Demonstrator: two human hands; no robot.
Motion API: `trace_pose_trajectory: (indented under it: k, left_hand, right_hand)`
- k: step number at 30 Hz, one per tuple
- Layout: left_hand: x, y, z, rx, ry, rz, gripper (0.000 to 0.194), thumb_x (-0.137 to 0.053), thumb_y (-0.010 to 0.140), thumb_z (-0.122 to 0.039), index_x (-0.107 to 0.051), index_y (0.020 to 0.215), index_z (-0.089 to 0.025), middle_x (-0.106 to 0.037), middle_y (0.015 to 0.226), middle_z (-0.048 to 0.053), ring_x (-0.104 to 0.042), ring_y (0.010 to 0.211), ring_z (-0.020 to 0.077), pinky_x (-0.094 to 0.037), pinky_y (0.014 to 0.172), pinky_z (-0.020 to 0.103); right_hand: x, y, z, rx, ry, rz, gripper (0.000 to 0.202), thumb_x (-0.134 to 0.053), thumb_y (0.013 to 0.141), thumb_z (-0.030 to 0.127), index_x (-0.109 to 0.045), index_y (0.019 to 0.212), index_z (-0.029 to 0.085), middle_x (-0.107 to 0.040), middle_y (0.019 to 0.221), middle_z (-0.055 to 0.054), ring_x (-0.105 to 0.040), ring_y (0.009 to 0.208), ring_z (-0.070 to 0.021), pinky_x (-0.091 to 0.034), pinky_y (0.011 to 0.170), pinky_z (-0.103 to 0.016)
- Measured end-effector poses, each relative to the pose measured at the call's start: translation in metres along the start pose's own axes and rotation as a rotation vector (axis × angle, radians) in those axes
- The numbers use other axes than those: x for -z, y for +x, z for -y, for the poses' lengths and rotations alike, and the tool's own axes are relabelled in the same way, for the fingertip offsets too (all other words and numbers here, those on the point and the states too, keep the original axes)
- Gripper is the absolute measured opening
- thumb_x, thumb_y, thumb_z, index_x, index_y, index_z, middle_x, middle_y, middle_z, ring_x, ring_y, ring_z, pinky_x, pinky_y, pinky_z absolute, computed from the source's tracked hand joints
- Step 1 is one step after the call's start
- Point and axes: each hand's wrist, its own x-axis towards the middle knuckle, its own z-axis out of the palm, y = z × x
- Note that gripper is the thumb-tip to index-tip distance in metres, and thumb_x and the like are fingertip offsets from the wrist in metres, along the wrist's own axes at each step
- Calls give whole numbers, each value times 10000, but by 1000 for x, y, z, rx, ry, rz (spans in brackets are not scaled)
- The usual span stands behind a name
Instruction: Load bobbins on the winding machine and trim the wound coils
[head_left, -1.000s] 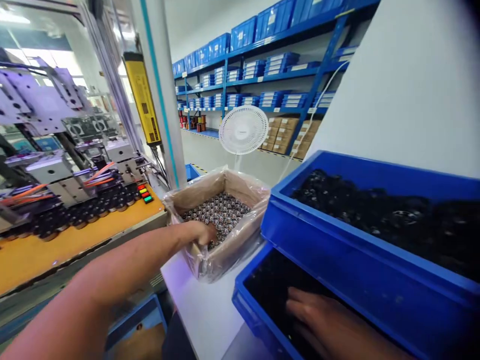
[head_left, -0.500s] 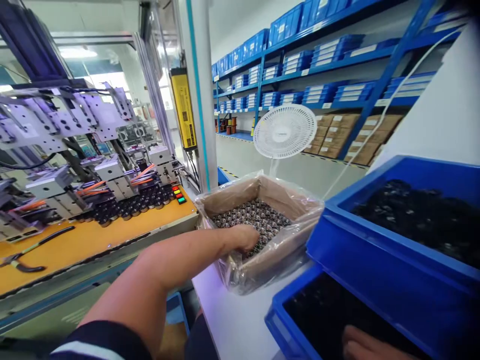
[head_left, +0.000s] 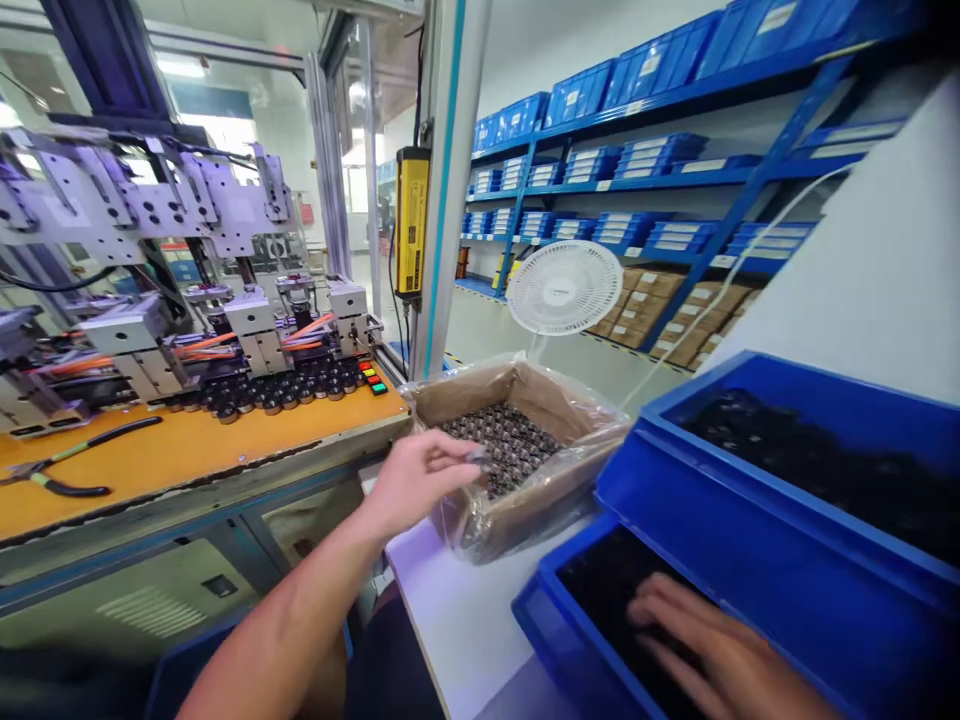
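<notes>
Between the thumb and fingers of my left hand point(head_left: 420, 475) is a small metallic part point(head_left: 477, 456), too small to name. The hand is over the near left edge of a cardboard box point(head_left: 495, 535) lined with clear plastic. Rows of small round metal parts point(head_left: 517, 440) fill the box's floor. My right hand point(head_left: 697, 630), blurred, reaches into the lower blue bin point(head_left: 551, 625), among dark contents. Its fingers are partly bent, and whether they grip anything cannot be made out. Above it, an upper blue bin point(head_left: 720, 510) holds a heap of black parts point(head_left: 780, 440).
To the left, a machine point(head_left: 247, 330) stands over an orange worktop point(head_left: 195, 450) with several dark round parts point(head_left: 277, 392) and pliers point(head_left: 75, 460). A white fan point(head_left: 564, 288) rises behind the box. Blue shelving point(head_left: 637, 185) lines the back.
My left hand has lifted out of the parts in the box and moved left, pinching a small part. My right hand has come further into view in the lower bin. The view has shifted.
</notes>
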Motion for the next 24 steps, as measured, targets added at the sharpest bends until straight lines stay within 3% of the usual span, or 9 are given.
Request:
trace_pose_trajectory:
  k: [1,2,4,6,8,11,16,19,24]
  left_hand:
    - [4,-26,8,-8,-126,-20,134,-609,908,-221,-603,1008,-131,-721,1204,158,-720,1027,187,-569,879,312]
    - [6,-51,17,1,-433,-74,159,-708,830,-229,-606,906,-133,-758,1100,156,-740,954,201,-580,827,307]
    - [7,-94,32,48,-807,-134,274,-845,681,-217,-615,810,-145,-783,967,114,-749,869,200,-581,775,282]
    - [6,-125,37,90,-958,-189,350,-901,576,-138,-669,838,-157,-782,867,69,-746,803,182,-577,736,251]
    - [6,-143,33,96,-929,-222,419,-903,533,-63,-732,897,-178,-770,822,42,-735,746,159,-574,696,219]
    - [8,-154,20,61,-809,-232,385,-901,502,-34,-794,839,-186,-744,866,42,-707,657,130,-571,629,196]
    - [2,-162,12,112,-782,-189,337,-895,537,-67,-813,838,-193,-751,905,58,-695,584,118,-577,567,189]
    - [-8,-168,13,179,-897,-77,366,-886,544,-41,-804,869,-188,-786,788,56,-727,605,146,-595,587,185]
    - [-28,-172,9,181,-961,6,410,-872,529,17,-795,875,-189,-794,718,32,-754,639,164,-612,615,182]
  right_hand:
    - [4,4,8,-18,-26,12,207,-550,926,327,-711,838,229,-706,826,-62,-703,736,-193,-591,677,-248]
    - [7,8,15,-31,-43,19,223,-529,934,307,-700,824,217,-697,804,-61,-697,716,-187,-585,664,-251]
    - [11,14,28,-43,-53,1,241,-504,942,289,-676,802,195,-676,759,-49,-679,670,-165,-566,625,-239]
    - [13,19,42,-34,-61,-92,224,-510,945,279,-656,804,184,-667,740,-42,-656,630,-148,-544,587,-227]
    - [14,24,63,20,-57,-213,150,-545,935,242,-647,843,182,-673,764,-38,-650,628,-140,-538,586,-222]
    - [13,32,108,158,43,-285,62,-586,912,157,-631,941,189,-686,841,-40,-678,724,-146,-561,640,-216]
    - [-3,35,173,347,195,-224,175,-582,887,66,-611,1032,158,-688,910,-58,-675,814,-129,-578,726,-210]
    - [-15,32,184,402,310,-194,176,-571,887,55,-609,1045,122,-673,933,-101,-657,856,-152,-580,730,-249]
    - [-21,27,178,417,404,-171,152,-578,896,75,-627,1035,114,-640,905,-110,-619,833,-159,-564,689,-267]
